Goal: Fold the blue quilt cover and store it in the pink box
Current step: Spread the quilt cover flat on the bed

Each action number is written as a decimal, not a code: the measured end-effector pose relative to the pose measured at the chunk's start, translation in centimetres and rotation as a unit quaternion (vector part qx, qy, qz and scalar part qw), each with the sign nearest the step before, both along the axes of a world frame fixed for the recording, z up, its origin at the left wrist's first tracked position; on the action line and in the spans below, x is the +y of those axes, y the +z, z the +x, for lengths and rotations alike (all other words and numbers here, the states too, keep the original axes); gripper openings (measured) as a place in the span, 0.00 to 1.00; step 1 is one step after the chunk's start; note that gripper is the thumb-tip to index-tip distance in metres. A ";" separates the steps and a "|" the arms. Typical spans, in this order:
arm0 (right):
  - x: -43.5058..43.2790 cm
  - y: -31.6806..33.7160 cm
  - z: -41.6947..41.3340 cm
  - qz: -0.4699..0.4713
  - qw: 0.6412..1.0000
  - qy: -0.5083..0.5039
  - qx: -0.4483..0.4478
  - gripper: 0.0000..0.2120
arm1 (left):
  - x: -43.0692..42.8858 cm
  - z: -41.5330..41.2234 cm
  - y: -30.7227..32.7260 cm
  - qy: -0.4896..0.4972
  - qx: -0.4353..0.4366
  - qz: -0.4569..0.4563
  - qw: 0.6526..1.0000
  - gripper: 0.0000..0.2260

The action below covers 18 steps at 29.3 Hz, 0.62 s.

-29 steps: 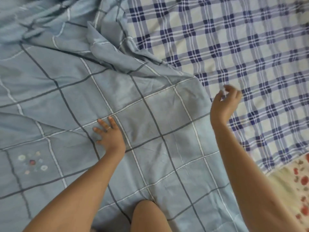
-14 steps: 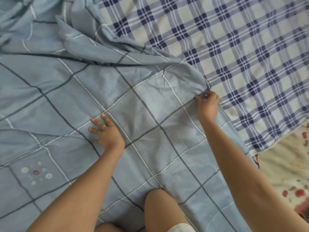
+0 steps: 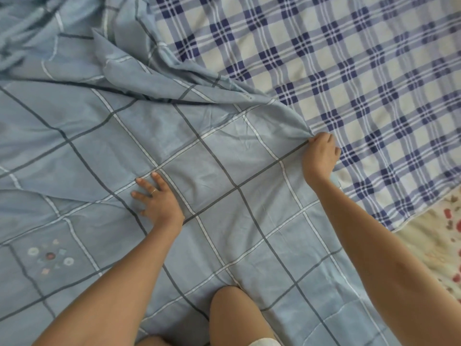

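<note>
while the left grip [image 3: 159, 199] stays flat on the quilt cover [image 3: 219, 136], the right grip [image 3: 321, 156] now pinches its edge.

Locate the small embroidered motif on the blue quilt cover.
Head view, lower left: the small embroidered motif sits on the blue checked quilt cover, left of the left forearm.

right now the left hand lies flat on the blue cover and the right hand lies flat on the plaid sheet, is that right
One thing is wrong. The left hand lies flat on the cover, but the right hand is not flat on the sheet: its fingers grip the cover's edge. The head view shows it.
</note>
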State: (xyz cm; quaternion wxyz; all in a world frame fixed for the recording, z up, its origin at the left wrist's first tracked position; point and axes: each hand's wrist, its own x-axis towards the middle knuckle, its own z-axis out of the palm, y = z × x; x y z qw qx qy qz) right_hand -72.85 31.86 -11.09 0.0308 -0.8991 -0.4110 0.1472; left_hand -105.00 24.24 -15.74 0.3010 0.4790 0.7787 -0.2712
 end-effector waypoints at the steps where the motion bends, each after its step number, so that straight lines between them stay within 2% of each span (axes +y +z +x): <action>1: -0.2 0.1 0.1 0.010 1.000 0.012 0.001 0.11 | 0.0 0.1 0.0 -0.002 -0.003 -0.001 1.000 0.51; 3: -0.6 0.2 0.0 0.036 0.999 -0.005 0.026 0.12 | 0.0 0.3 0.1 0.000 -0.006 0.002 1.000 0.51; 7: -1.1 0.5 -1.2 0.100 0.981 -0.113 0.123 0.13 | 0.0 0.6 0.6 0.010 -0.009 0.004 1.000 0.51; 9: -1.1 0.7 -1.4 0.086 0.977 -0.130 0.143 0.11 | 0.0 0.7 1.1 0.017 -0.010 -0.005 1.000 0.52; 11: -0.9 0.6 -1.0 0.044 0.991 -0.076 0.101 0.07 | -0.1 0.6 1.8 0.028 -0.018 -0.003 0.999 0.54; 13: -0.4 0.1 -0.2 0.020 0.999 0.001 0.051 0.05 | -0.8 0.8 2.6 0.020 -0.042 0.037 0.998 0.53; 16: 0.1 -1.5 1.3 0.000 0.998 0.063 0.014 0.07 | -3.1 2.0 3.1 -0.019 -0.112 0.134 0.984 0.44; 18: 0.0 -2.5 1.7 -0.016 0.996 0.082 0.026 0.11 | -5.7 2.8 3.0 -0.047 -0.145 0.175 0.973 0.41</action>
